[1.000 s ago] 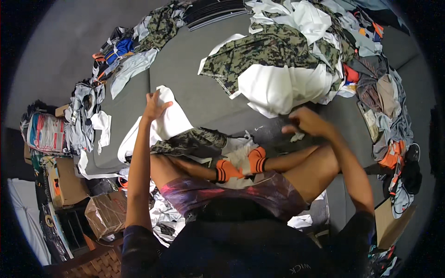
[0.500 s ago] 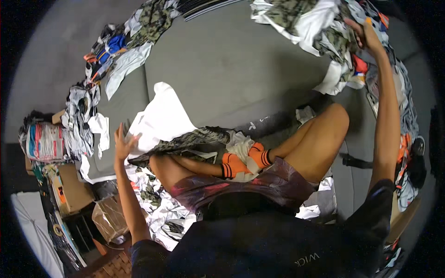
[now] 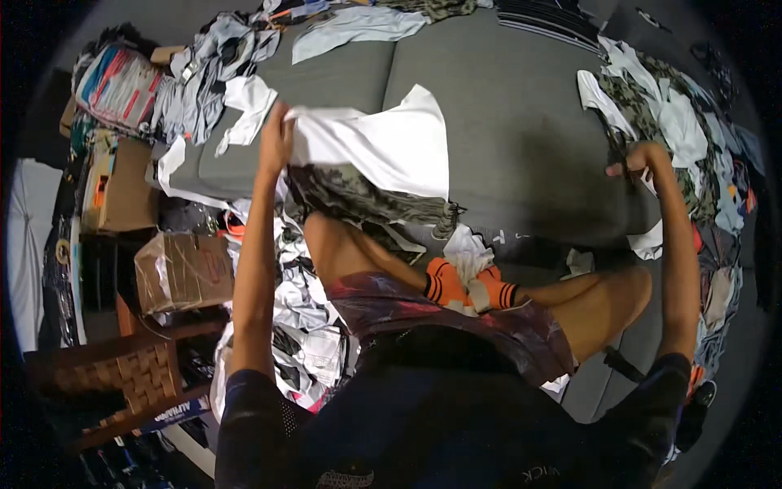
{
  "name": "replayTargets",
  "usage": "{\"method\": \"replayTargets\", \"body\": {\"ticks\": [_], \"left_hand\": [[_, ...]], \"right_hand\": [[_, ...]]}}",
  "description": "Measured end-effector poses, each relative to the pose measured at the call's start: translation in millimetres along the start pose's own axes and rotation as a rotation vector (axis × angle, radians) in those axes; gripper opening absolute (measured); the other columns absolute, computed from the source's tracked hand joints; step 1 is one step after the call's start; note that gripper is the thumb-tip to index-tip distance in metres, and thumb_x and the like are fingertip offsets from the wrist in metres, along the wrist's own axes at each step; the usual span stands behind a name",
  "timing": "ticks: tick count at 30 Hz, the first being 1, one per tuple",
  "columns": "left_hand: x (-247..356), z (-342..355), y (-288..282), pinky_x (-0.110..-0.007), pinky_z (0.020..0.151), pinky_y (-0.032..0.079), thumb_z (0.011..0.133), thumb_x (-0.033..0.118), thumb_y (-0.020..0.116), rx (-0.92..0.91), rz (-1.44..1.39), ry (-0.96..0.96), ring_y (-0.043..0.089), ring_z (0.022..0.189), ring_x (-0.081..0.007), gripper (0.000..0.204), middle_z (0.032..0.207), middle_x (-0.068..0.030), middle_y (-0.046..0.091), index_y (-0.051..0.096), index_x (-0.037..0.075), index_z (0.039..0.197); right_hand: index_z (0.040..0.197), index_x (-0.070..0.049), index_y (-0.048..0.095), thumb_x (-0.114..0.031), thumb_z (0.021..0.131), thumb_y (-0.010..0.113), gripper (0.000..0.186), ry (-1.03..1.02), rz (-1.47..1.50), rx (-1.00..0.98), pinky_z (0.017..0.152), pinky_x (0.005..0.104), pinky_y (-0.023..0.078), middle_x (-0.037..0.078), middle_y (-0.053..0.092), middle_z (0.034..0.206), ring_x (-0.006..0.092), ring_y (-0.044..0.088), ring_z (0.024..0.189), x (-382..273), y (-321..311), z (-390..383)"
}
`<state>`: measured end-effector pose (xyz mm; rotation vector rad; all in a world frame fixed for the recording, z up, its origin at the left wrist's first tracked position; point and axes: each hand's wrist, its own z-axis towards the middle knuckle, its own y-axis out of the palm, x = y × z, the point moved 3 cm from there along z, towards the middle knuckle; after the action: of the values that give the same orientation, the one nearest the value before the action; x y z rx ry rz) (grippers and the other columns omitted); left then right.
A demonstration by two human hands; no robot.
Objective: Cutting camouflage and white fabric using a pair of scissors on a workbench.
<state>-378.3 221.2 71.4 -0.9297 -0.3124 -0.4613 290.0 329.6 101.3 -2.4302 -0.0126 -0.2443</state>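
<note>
My left hand [image 3: 277,140] is closed on the left edge of a white piece of fabric [image 3: 391,143], lifting that side. The white fabric spreads to the right over the grey cushioned surface. A camouflage piece of fabric [image 3: 358,196] lies along its near edge, above my left knee. To the right, my right hand [image 3: 639,159] has its fingers curled around something thin and dark, too unclear to name. Just past that hand is a heap of white and camouflage fabric pieces [image 3: 664,110].
More scraps pile up by my left thigh [image 3: 305,326]. At the left stand a taped cardboard box [image 3: 183,273], another carton [image 3: 122,183] and a bundle of folded cloth [image 3: 118,85]. A striped dark stack [image 3: 550,23] lies at the far edge. My feet, in orange socks [image 3: 446,281], are crossed in front.
The view has turned left. My left hand, open before, has closed on the white fabric and raised its edge. My right hand has drawn back from the right-hand heap, fingers now curled.
</note>
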Motion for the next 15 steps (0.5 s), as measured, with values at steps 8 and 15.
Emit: {"method": "replayTargets", "body": {"ticks": [8,15], "left_hand": [[189,99,-20,-0.025,0.074,0.047,0.087,0.011,0.056,-0.278,-0.366,0.205,0.058,0.084,-0.0155,0.028,0.103,-0.0081,0.064,0.055,0.005,0.114],[215,99,-26,-0.026,0.069,0.047,0.085,0.015,0.061,-0.433,-0.348,0.253,0.058,0.079,-0.0161,0.032,0.099,-0.0077,0.066,0.055,0.006,0.114]], "right_hand": [[0.145,-0.01,0.027,-0.039,0.075,0.074,0.089,-0.971,0.25,0.675,0.109,0.0392,0.029,0.014,0.031,0.147,0.027,0.035,0.132,-170,-40,-100],[0.097,0.005,0.063,-0.034,0.08,0.068,0.042,-1.03,0.623,0.791,0.057,0.0341,0.05,0.015,0.064,0.081,0.0248,0.062,0.064,-321,-29,-136]]}}
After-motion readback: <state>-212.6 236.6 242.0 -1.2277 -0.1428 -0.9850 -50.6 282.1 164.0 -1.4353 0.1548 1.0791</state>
